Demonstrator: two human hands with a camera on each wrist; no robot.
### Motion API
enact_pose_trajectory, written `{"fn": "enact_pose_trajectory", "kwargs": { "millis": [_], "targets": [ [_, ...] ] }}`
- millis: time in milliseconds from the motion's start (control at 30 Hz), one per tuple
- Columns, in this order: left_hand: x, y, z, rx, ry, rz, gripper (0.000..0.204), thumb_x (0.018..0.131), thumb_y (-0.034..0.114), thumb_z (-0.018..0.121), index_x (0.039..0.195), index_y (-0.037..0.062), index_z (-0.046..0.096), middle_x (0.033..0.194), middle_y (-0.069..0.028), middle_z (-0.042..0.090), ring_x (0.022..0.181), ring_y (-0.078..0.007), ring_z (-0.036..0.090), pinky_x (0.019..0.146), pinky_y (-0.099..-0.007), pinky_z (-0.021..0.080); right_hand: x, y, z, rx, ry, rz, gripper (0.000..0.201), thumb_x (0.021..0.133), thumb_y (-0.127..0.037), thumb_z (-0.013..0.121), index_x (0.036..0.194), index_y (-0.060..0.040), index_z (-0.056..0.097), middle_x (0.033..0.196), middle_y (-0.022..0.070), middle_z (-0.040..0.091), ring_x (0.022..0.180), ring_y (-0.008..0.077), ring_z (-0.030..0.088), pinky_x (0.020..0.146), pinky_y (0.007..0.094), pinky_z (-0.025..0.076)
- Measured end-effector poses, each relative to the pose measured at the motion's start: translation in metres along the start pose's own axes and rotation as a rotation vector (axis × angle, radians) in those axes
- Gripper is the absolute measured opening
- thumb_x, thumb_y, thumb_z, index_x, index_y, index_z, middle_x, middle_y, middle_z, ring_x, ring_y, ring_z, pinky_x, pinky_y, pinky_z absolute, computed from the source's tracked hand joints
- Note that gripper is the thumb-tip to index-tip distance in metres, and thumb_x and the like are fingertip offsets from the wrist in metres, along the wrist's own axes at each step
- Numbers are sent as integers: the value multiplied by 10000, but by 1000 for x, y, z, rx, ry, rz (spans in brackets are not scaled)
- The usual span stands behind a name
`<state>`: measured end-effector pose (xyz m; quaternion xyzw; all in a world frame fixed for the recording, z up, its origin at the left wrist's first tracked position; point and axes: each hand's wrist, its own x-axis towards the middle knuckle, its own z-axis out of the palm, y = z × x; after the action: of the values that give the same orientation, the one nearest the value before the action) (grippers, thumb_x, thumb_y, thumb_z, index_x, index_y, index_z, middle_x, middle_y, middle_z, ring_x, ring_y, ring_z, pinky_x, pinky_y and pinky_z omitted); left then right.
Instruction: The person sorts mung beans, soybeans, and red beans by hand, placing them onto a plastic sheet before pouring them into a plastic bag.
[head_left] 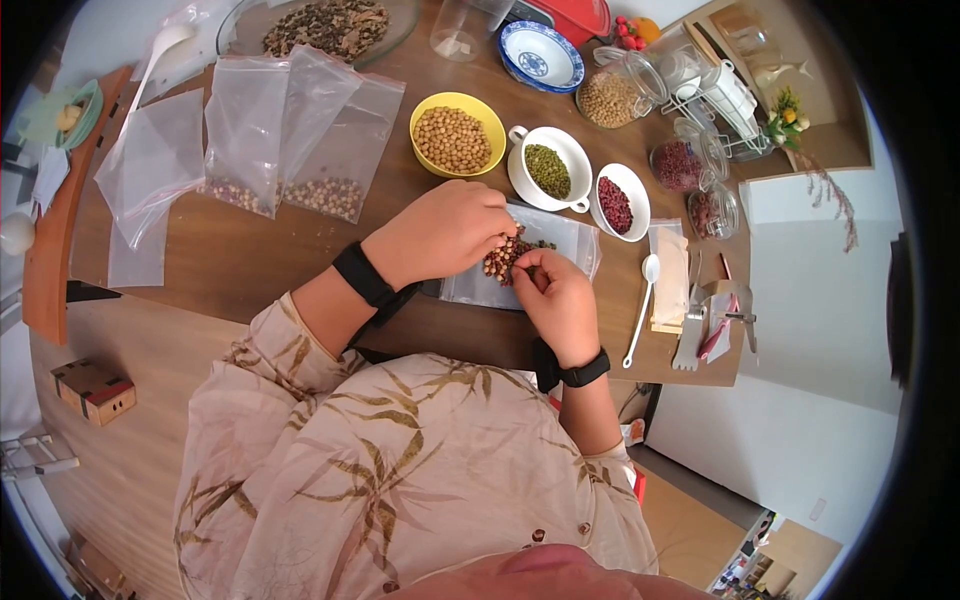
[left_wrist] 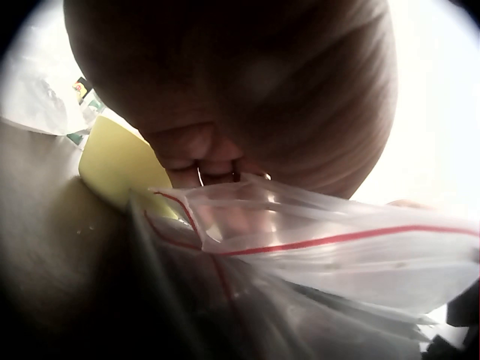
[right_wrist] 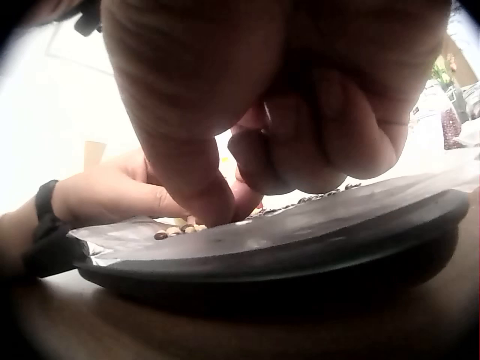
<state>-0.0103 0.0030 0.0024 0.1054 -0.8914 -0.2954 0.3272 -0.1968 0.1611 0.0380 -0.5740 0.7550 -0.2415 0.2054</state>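
Mid-frame, the right hand (head_left: 562, 305) is pinching mixed beans (head_left: 497, 265) above a plastic bag (head_left: 475, 287), near the desk's (head_left: 250, 265) edge; the left hand (head_left: 445, 230) is curving alongside, grip unclear.

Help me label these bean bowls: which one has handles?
The green-bean bowl, the white one between the yellow bowl and the red-bean bowl. It alone has a small handle on either side; the other two show plain rims.

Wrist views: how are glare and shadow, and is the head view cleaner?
Left wrist: left hand in deep shadow, right side blown out white, glare on the plastic bag; right wrist: right hand dark against washed-out white; head: brighter, beans discernible, but fisheye-curved with black corners.
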Motion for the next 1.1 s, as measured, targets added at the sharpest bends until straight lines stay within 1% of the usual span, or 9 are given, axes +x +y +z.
{"fn": "enact_pose_trajectory", "kwargs": {
  "millis": [133,200,333,467,667,833,900,933,1100],
  "targets": [
    [-1,-2,2,-15,20,-5,80,943,128,776,1010,86,787,971,-99,717,976,-339,711,879,-476,564,8,32,-5,479,-35,31,106,1011,-125,708,1072,-39,715,800,10,592,693,167,583,641,356,487],
    [-1,-2,3,-15,28,-10,77,938,126,778,1005,87,785,967,-98,716,970,-341,710,876,-477,565,15,32,-28,1510,-402,292,123,1056,-130,599,1130,-35,625,906,6,572,788,166,591,700,326,491],
    [-1,-4,5,-19,22,-9,79,926,122,783,998,88,783,955,-95,709,960,-345,707,869,-480,566,28,18,-33,1865,-449,293,185,1095,-153,522,1195,-19,600,1096,81,643,1019,228,649,924,342,559],
    [-3,-4,5,-9,3,-8,113,944,123,775,1053,95,777,991,-100,698,992,-347,694,893,-486,554,67,23,-27,1820,-368,198,419,1177,-290,483,1396,46,607,1453,185,659,1410,313,620,1157,434,556],
    [-3,-4,5,27,-10,-1,111,949,138,766,1049,91,777,1001,-111,697,1002,-355,695,912,-490,558,128,-59,-8,1437,-317,151,768,1190,-537,459,1680,52,404,1709,229,471,1635,314,373,1373,437,216],
    [-2,-4,4,44,-37,-4,109,949,139,761,1044,89,778,1014,-105,702,1011,-355,696,925,-487,557,131,-71,-6,1316,-324,49,819,1187,-577,448,1714,43,360,1799,232,363,1700,314,268,1380,432,172],
    [-3,-4,4,43,-23,-2,109,948,134,760,1046,90,777,1012,-106,702,1007,-354,697,924,-487,558,118,-62,-15,1304,-277,-45,773,1199,-535,451,1697,51,382,1754,227,440,1667,329,358,1364,439,244],
    [-3,-3,4,40,-15,7,109,947,129,759,1048,91,776,1010,-107,702,1004,-353,697,922,-487,559,108,-54,-16,1308,-191,2,609,1200,-422,530,1609,29,531,1547,179,650,1436,258,620,1236,392,431],
    [-4,-4,6,22,15,-7,99,936,123,760,1029,96,783,981,-102,695,984,-351,697,894,-489,553,41,-3,-20,550,-27,5,193,1095,-86,728,1268,-11,771,1087,-7,745,859,56,628,780,293,552]
  ]
}}
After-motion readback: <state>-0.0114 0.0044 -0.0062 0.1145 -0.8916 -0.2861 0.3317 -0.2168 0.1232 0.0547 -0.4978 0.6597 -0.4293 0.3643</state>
